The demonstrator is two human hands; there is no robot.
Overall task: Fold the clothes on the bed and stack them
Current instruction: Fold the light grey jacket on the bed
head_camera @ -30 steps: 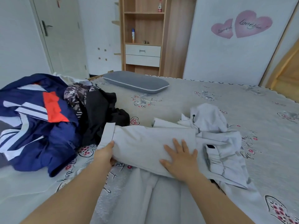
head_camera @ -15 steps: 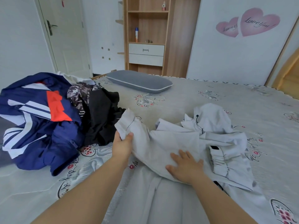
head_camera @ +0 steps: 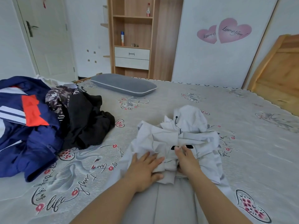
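Note:
A white hooded jacket (head_camera: 191, 126) lies crumpled on the bed (head_camera: 242, 120) in front of me, its hood pointing away and a sleeve folded across its body. My left hand (head_camera: 145, 165) rests flat on the folded sleeve with fingers spread. My right hand (head_camera: 187, 160) presses on the jacket just beside it, fingers stretched toward a small black tab (head_camera: 188, 146). To the left is an unfolded heap: a navy jacket with an orange patch (head_camera: 24, 126), a black garment (head_camera: 85, 123) and a patterned garment (head_camera: 56, 96).
A grey pillow (head_camera: 123, 84) lies at the far side of the bed. Behind it stand a wooden shelf unit with drawers (head_camera: 131, 46) and a white door (head_camera: 47, 38). A wooden board (head_camera: 275, 70) leans at the right. The patterned sheet lies bare right of the jacket.
My left hand lifted the white sleeve, carried it right over the jacket's body and now lies flat on it. My right hand slid a little forward on the jacket.

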